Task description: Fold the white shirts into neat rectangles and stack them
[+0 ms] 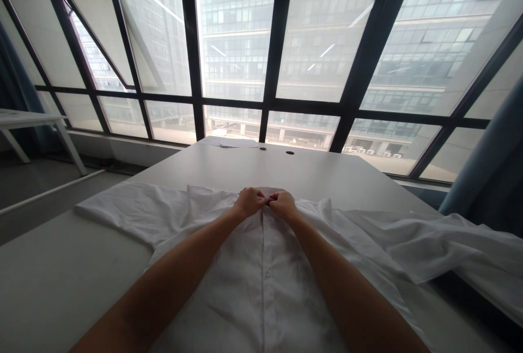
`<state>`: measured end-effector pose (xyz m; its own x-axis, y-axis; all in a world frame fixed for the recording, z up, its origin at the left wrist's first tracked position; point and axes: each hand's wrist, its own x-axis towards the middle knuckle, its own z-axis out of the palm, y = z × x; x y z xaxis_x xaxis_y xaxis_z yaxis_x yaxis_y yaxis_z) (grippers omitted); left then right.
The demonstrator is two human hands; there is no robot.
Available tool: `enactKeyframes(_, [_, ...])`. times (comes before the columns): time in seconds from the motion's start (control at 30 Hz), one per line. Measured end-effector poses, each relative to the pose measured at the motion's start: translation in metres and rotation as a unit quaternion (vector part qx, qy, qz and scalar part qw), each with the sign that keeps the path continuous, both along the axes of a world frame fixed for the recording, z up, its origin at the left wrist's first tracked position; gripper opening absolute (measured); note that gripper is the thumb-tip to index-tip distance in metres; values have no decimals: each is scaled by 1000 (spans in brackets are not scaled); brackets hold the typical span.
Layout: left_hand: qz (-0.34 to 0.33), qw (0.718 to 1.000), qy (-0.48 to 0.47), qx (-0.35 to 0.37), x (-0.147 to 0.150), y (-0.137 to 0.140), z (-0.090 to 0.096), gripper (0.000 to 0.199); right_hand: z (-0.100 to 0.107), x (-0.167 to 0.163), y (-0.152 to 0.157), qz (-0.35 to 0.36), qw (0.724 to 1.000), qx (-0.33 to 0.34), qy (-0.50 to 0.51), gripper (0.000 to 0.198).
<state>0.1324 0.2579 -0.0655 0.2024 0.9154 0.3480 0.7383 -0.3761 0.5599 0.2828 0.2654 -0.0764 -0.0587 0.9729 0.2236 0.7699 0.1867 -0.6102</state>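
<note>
A white button-up shirt [245,282] lies front side up on the white table, collar toward the window and sleeves spread to both sides. Its button placket runs down the middle, with a small button [268,274] showing partway along. At the collar end, my left hand [250,201] pinches the fabric with closed fingers. Right beside it, my right hand [283,204] is closed on the other side of the collar opening. The fingertips of both hands meet at the top of the placket. Whatever button sits between them is hidden.
The white table [322,173] has two round cable holes near its far edge, and white papers [232,142] lie at the back. Large dark-framed windows rise behind. A blue curtain [486,162] hangs at the right, and another white table [32,119] stands at the left.
</note>
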Motion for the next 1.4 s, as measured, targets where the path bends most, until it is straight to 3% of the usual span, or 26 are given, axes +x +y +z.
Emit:
enactKeyframes(0.2, [-5, 998, -52, -22, -1, 1, -1, 22, 10, 6, -5, 29, 999, -19, 23, 18])
enactKeyframes(0.33, [-15, 997, -69, -28, -1, 1, -1, 22, 16, 10, -9, 25, 1000, 16, 5, 16])
enactKeyframes(0.7, [-22, 995, -94, -35, 0, -2, 2, 21, 9, 12, -9, 46, 997, 44, 40, 16])
enactKeyframes(1.07, [-21, 990, -134, -23, 1, 0, -5, 15, 7, 16, -2, 88, 990, -29, 110, 21])
enactKeyframes(1.4, [-76, 982, -175, 0, -1, 10, -15, 13, 3, 15, 3, 100, 982, -55, 153, 12])
